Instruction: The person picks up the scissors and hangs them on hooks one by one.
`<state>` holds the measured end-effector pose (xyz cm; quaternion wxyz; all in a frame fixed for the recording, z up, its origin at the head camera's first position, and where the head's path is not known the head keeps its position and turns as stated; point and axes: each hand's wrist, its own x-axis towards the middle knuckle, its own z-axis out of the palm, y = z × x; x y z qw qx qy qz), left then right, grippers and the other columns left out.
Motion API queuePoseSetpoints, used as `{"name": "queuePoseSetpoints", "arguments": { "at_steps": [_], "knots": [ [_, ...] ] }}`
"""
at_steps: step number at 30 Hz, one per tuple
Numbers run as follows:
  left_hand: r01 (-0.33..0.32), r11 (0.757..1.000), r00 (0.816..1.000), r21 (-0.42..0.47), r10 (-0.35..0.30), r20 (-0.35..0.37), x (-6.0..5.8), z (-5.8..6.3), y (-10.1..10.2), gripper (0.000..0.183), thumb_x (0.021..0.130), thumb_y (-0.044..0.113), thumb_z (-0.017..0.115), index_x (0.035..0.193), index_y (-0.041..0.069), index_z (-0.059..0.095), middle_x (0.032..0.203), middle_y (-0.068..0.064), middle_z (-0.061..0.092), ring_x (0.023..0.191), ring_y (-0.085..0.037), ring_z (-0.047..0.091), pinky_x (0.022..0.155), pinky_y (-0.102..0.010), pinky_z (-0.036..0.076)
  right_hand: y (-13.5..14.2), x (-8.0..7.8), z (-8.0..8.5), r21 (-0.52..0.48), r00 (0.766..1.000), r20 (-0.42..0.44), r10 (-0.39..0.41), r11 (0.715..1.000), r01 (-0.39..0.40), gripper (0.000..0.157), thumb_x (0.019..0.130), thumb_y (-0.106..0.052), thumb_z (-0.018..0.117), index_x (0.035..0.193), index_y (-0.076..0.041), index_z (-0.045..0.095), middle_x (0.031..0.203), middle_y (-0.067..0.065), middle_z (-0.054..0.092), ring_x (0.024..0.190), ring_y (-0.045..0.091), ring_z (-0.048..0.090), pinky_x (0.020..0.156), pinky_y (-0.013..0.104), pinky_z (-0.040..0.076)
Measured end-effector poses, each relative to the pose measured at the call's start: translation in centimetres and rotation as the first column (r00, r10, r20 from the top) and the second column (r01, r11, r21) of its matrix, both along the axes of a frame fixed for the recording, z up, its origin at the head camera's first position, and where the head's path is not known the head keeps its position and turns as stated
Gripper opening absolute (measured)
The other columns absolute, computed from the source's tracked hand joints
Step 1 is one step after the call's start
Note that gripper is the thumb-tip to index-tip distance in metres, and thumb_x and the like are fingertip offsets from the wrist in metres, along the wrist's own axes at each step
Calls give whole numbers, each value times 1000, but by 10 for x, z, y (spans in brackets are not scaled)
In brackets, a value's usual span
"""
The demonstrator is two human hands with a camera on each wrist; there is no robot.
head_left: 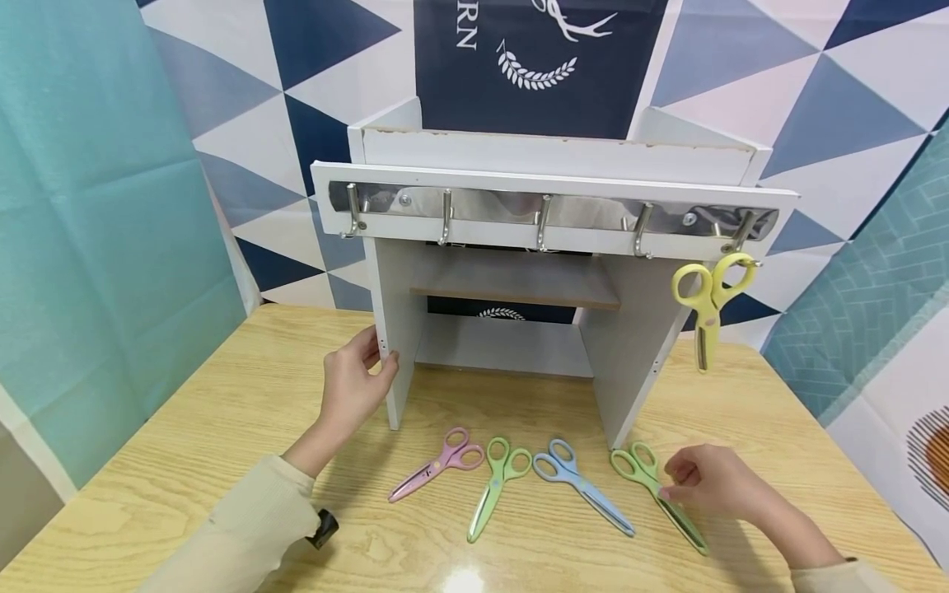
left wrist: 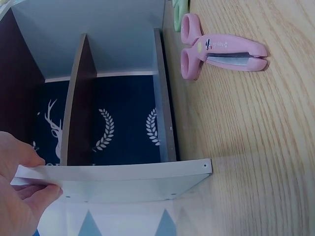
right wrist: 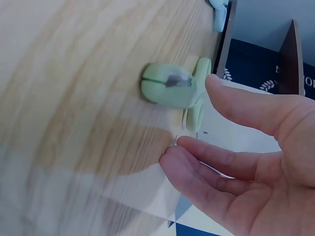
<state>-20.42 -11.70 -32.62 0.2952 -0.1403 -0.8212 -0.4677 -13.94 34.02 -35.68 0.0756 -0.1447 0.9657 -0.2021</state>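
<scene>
My left hand [head_left: 350, 385] grips the front edge of the left side panel [head_left: 391, 329] of a white shelf unit, thumb on one face and fingers on the other. Beside the rightmost green scissors [head_left: 656, 487], my right hand [head_left: 715, 479] hovers low over the table with nothing held. In the right wrist view its thumb and fingers stand apart near those scissors' handles; whether the thumb touches them I cannot tell. Pink scissors [head_left: 437, 464], another pair of green scissors [head_left: 497, 486] and blue scissors [head_left: 582, 484] lie in a row. Yellow scissors [head_left: 708, 301] hang from the far-right hook.
A metal rail with several hooks [head_left: 544, 222] runs along the unit's top front. Inside sits a middle shelf [head_left: 515, 276]. The unit stands on a wooden table [head_left: 245, 412] before a patterned backdrop [head_left: 245, 99]. A small black object [head_left: 322, 529] shows by the left sleeve.
</scene>
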Motion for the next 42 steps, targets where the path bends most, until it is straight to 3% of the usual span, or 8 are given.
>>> {"name": "queuePoseSetpoints", "arguments": {
  "at_steps": [14, 21, 25, 34, 42],
  "knots": [
    [2, 1000, 1000, 0, -2, -7, 1, -2, -1, 38, 84, -4, 65, 120, -13, 61, 112, -31, 69, 103, -40, 71, 86, -43, 61, -10, 7, -3, 35, 1000, 22, -18, 999, 17, 32, 74, -21, 84, 93, 0, 67, 82, -2, 67, 69, -2, 54, 57, 19, 49],
    [5, 1000, 1000, -7, -5, -14, 2, -2, 0, 38, 84, -4, 64, 120, -14, 61, 112, -32, 69, 102, -41, 71, 85, -44, 61, -17, 13, -3, 80, 990, 75, -122, 990, 116, 29, 71, -20, 86, 82, -8, 62, 71, -2, 53, 64, 8, 42, 55, 21, 38],
    [3, 1000, 1000, -8, -3, -9, 2, -2, 0, 38, 84, -4, 65, 120, -14, 61, 113, -32, 69, 102, -41, 70, 86, -44, 60, -19, 15, -3, 94, 988, 63, -139, 987, 132, 30, 70, -18, 86, 76, -9, 59, 66, -2, 47, 62, 9, 39, 55, 21, 34],
    [6, 1000, 1000, -6, -6, -12, 0, 1, 0, 38, 84, -4, 65, 120, -12, 62, 112, -30, 69, 103, -39, 71, 86, -43, 61, -21, 15, -2, 101, 987, 56, -150, 984, 144, 22, 71, -13, 83, 76, -9, 62, 67, -2, 53, 63, 10, 42, 54, 21, 37],
    [4, 1000, 1000, -5, -4, 4, -1, 1, 0, 39, 84, -3, 65, 122, -12, 61, 114, -31, 69, 104, -39, 70, 87, -42, 60, -21, 14, -2, 104, 984, 68, -167, 982, 160, 19, 69, -5, 77, 75, -8, 60, 65, -1, 48, 63, 13, 41, 55, 22, 35]
  ]
}}
